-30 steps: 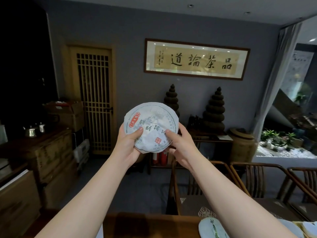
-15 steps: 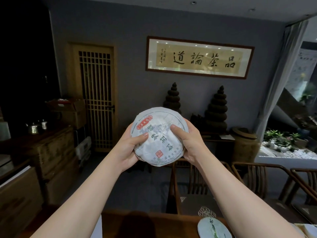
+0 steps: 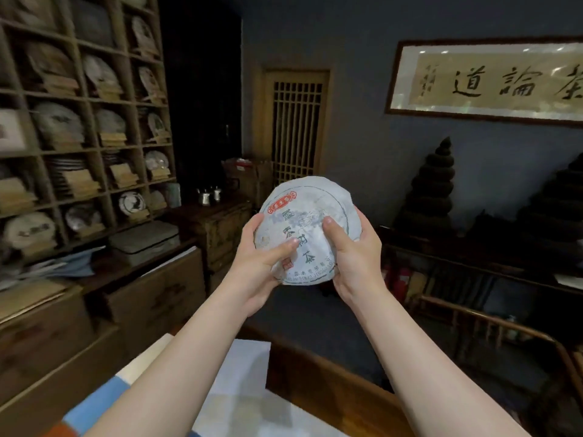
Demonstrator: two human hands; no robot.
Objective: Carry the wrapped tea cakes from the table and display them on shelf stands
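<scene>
A round tea cake (image 3: pixel 310 212) wrapped in white paper, with a red label and dark characters, is held up in front of me at chest height. My left hand (image 3: pixel 258 263) grips its lower left edge, thumb across the face. My right hand (image 3: pixel 353 250) grips the right edge, thumb pressed on the front. A wooden shelf unit (image 3: pixel 88 102) fills the left wall. Its compartments hold several wrapped tea cakes (image 3: pixel 58 123) leaning on small wooden stands (image 3: pixel 121 175).
A wooden table edge (image 3: pixel 315 370) with white and blue paper (image 3: pixel 239 389) lies below my arms. Low wooden cabinets (image 3: pixel 151 294) line the left wall under the shelves. A lattice door (image 3: pixel 296 127) stands ahead, dark stacked tea towers (image 3: pixel 432 187) and a chair (image 3: pixel 504 335) at right.
My view has swung left, bringing the shelf unit into sight. Both hands keep their hold on the tea cake, which has tilted slightly.
</scene>
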